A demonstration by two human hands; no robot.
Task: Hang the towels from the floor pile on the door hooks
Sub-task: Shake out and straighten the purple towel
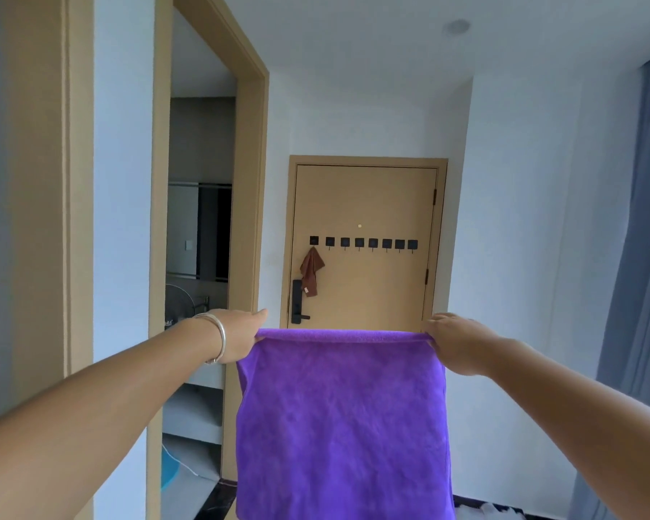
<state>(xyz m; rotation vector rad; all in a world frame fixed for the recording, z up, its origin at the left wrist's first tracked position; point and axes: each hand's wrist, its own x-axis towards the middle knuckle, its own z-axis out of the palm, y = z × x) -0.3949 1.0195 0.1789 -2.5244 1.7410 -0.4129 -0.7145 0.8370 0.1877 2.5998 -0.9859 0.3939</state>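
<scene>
A purple towel (342, 418) hangs spread out in front of me, held by its top edge. My left hand (237, 337) pinches the top left corner and my right hand (455, 341) pinches the top right corner. Straight ahead stands a tan door (364, 204) with a row of several black square hooks (359, 242) across its middle. A small brown towel (311, 271) hangs from the leftmost hook, just above the black door handle (298, 302). The other hooks are bare. The floor pile is mostly out of view.
An open doorway (199, 234) on the left leads into a room with a mirror and a fan. A blue-grey curtain (638, 279) hangs along the right side. Something white (485, 511) lies on the dark floor at the lower right.
</scene>
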